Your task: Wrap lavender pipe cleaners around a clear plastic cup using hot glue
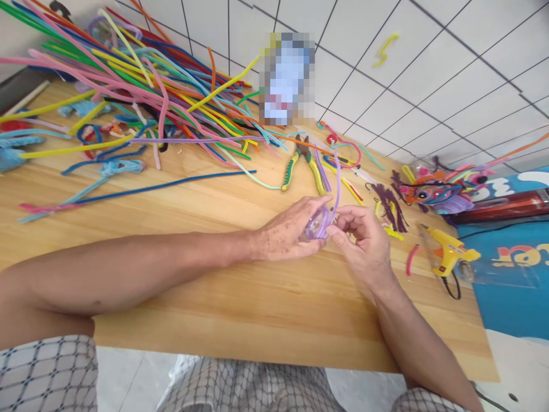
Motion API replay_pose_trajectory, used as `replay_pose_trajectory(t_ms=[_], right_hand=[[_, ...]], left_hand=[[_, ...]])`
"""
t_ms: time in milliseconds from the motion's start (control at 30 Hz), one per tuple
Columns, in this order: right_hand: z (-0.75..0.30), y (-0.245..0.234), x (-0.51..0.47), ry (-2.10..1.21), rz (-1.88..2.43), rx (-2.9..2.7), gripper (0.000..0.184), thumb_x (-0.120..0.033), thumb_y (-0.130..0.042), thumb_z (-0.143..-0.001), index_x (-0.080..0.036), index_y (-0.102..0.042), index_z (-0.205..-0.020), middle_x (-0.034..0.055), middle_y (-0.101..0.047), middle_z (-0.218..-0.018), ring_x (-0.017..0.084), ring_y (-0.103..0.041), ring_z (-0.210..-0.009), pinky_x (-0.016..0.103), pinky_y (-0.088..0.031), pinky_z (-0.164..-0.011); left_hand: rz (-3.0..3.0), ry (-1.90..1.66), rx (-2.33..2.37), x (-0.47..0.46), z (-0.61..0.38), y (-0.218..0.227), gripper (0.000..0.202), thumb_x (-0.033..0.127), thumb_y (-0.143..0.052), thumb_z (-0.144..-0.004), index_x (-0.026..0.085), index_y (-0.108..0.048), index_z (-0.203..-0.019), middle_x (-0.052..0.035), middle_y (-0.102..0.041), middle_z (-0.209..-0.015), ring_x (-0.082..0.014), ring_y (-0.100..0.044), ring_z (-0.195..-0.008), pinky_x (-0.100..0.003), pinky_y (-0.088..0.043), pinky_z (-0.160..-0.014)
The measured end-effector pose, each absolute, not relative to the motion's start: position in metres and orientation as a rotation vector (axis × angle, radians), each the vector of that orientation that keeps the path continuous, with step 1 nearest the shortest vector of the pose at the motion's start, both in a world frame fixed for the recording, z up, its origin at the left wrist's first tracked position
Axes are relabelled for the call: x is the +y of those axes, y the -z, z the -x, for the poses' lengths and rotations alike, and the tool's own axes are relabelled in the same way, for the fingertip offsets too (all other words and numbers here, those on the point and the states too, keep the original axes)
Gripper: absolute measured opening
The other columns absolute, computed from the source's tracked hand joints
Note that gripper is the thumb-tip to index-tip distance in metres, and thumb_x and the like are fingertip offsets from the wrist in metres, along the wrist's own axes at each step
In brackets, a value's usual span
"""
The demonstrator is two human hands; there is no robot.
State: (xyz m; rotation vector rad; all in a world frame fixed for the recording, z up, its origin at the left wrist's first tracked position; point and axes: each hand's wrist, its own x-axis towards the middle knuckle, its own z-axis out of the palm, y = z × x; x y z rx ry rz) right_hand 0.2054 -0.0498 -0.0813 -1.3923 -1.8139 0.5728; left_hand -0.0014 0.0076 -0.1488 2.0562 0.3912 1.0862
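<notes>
My left hand [285, 229] is closed around a small see-through object [309, 230] with purple fuzzy strands wound about it. Its exact kind is hard to make out. From that bundle a purple pipe cleaner [338, 177] sticks up, its free end curving toward the wall. My right hand [364, 240] meets the bundle from the right, thumb and index finger pinched at the base of the purple pipe cleaner. Just beyond my left hand lie pliers [319, 177] with green and yellow handles, jaws pointing away from me.
Many coloured pipe cleaners [171, 97] heap at the back left. A blurred upright screen [285, 80] leans by the tiled wall. On the right are a yellow glue gun [450, 249], a colourful pipe-cleaner figure [441, 191] and dark purple strands [388, 203].
</notes>
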Motion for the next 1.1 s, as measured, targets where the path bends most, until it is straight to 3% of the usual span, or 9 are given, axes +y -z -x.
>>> replay_pose_trajectory(t_ms=[100,400,1100], right_hand=[[-0.2062,0.0804,-0.0504,-0.558,1.421,-1.844,0.024,-0.036,-0.077,-0.097,-0.026,-0.07,-0.118,-0.0036,-0.066,-0.079,0.015,-0.062,-0.069,0.031,-0.054,-0.068],[-0.2079,0.0799,-0.0494,-0.532,1.413,-1.865,0.019,-0.033,-0.077,-0.098,-0.025,-0.073,-0.115,-0.0034,-0.066,-0.081,0.015,-0.062,-0.07,0.032,-0.055,-0.069],[-0.2086,0.0768,-0.0507,-0.483,1.352,-1.951,0.019,-0.027,-0.077,-0.098,-0.026,-0.074,-0.116,-0.0017,-0.067,-0.085,0.015,-0.064,-0.073,0.031,-0.057,-0.07]], left_hand=[[-2.061,-1.075,0.384,0.0077,0.002,0.1497,0.084,0.032,-0.065,-0.1,0.026,-0.025,-0.174,-0.0191,-0.056,-0.159,-0.0342,-0.056,-0.147,-0.057,-0.052,-0.123],[-2.099,-1.107,0.338,0.0098,0.0014,0.1494,0.062,0.028,-0.064,-0.101,0.023,-0.046,-0.16,-0.0198,-0.059,-0.15,-0.0349,-0.055,-0.147,-0.059,-0.053,-0.122],[-2.136,-1.139,0.328,0.01,0.0009,0.1505,0.058,0.029,-0.063,-0.102,0.023,-0.042,-0.157,-0.0203,-0.058,-0.147,-0.0343,-0.055,-0.145,-0.059,-0.054,-0.121]])
